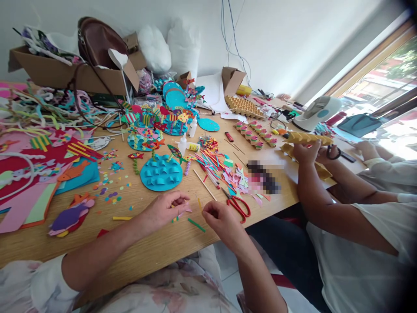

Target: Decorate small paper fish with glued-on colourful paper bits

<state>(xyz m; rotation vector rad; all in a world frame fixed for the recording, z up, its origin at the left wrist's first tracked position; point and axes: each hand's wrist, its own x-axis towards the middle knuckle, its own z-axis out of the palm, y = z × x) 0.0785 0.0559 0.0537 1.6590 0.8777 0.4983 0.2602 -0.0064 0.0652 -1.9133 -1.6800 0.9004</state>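
My left hand (167, 208) is closed in a pinch on a small pink paper piece (186, 208) above the table's front part. Facing it, my right hand (217, 215) pinches a thin yellow paper strip (200, 203) at its fingertips. On the table between and below the hands lies a green paper strip (196, 224). Small coloured paper bits (176, 218) show under my left fingers. Red-handled scissors (239, 206) rest just right of my right hand. A thin wooden stick (204, 184) lies beyond my fingers. Behind my left hand stands a blue paper disc (161, 173) with curled loops.
Paper strips (211, 163) and cut scraps (239, 177) heap beyond the scissors. Glue bottles (183, 143) stand near finished fish pieces (146, 130). Paper sheets (32, 182) cover the left side. At right, a co-worker's hands (308, 152) hold yellow egg carton (306, 138) and scissors (334, 152).
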